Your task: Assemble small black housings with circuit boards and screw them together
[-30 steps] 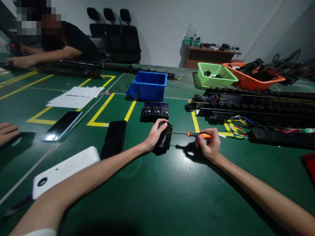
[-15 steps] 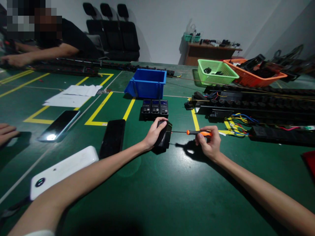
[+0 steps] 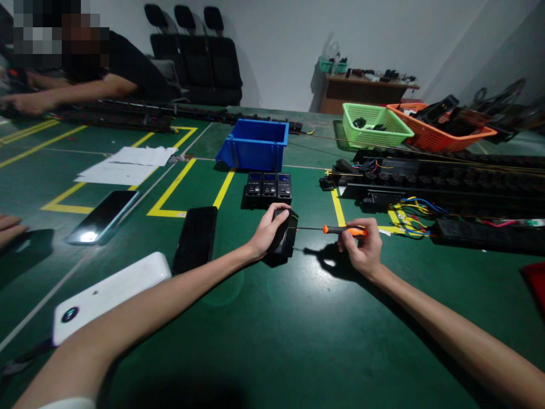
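Observation:
My left hand [image 3: 269, 232] is closed around a small black box-shaped device [image 3: 288, 241], holding it on the green table. In my right hand [image 3: 363, 249] is a screwdriver [image 3: 346, 230] with an orange and black handle, gripped by thumb and fingers. Its thin shaft points left, and the tip meets the right side of the device; what it touches there is too small to make out. Just beyond my left hand stand three similar black units [image 3: 268, 189] side by side, with dark blue faces.
Behind the units is a blue bin [image 3: 258, 145]. Phones [image 3: 195, 240] and a white device [image 3: 113, 295] lie left, papers [image 3: 128, 165] farther back. Wired black assemblies [image 3: 426, 176], a green basket [image 3: 377, 126] and an orange basket [image 3: 451, 133] stand right. Another person [image 3: 131, 71] works far left.
My hands, the device and the screwdriver hold practically the same position. Another hand at the left edge has shifted slightly left.

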### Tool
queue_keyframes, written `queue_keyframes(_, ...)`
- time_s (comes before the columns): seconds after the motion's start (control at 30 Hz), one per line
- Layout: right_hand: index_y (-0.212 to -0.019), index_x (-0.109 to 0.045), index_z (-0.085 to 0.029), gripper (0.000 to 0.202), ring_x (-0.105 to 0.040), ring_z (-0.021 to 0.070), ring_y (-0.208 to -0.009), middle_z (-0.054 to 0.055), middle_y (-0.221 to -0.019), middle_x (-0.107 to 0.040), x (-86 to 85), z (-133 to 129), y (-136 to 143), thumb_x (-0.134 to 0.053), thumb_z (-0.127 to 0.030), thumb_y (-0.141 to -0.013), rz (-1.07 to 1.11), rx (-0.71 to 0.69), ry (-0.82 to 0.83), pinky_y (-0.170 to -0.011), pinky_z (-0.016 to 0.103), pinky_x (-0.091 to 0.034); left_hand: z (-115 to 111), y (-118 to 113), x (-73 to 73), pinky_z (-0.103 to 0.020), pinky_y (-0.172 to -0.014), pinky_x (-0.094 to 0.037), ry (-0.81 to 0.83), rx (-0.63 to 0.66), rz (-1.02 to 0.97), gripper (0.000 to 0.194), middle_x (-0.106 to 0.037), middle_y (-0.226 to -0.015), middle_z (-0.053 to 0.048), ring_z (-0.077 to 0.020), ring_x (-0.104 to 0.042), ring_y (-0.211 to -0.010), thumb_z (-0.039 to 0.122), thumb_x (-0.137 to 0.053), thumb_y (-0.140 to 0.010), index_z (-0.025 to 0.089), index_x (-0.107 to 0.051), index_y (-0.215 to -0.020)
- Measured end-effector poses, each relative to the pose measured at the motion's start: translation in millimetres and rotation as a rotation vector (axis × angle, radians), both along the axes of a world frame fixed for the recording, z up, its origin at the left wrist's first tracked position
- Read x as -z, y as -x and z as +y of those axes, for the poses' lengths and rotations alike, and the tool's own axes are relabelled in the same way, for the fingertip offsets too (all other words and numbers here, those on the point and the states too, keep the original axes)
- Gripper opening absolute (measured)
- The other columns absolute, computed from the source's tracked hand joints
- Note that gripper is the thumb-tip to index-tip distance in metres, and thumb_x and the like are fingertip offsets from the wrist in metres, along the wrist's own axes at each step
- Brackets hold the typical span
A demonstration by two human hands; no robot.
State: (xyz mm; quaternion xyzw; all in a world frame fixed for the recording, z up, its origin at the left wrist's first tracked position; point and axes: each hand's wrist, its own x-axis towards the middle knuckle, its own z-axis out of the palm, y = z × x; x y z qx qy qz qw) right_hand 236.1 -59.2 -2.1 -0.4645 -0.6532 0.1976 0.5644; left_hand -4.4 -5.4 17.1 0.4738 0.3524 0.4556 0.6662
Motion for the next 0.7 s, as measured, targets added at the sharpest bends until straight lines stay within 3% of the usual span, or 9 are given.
queue_keyframes(0.7,-0.102,-0.048,-0.024,0.022,-0.058,0.0131,-0.045,-0.005,-0.062,-0.058,-1.0,-0.3,0.2,-0.063,-0.030,-0.087,0.002,-0.002,0.000,-0.045,0.027,-0.048,0.5,-0.4,0.0,-0.023,-0.054,-0.052,0.002,0.001,-0.010,0.041,-0.061,-0.086,-0.003,-0.0157,-0.066,-0.068,0.048,-0.061,-0.083,0.022,-0.049,-0.112)
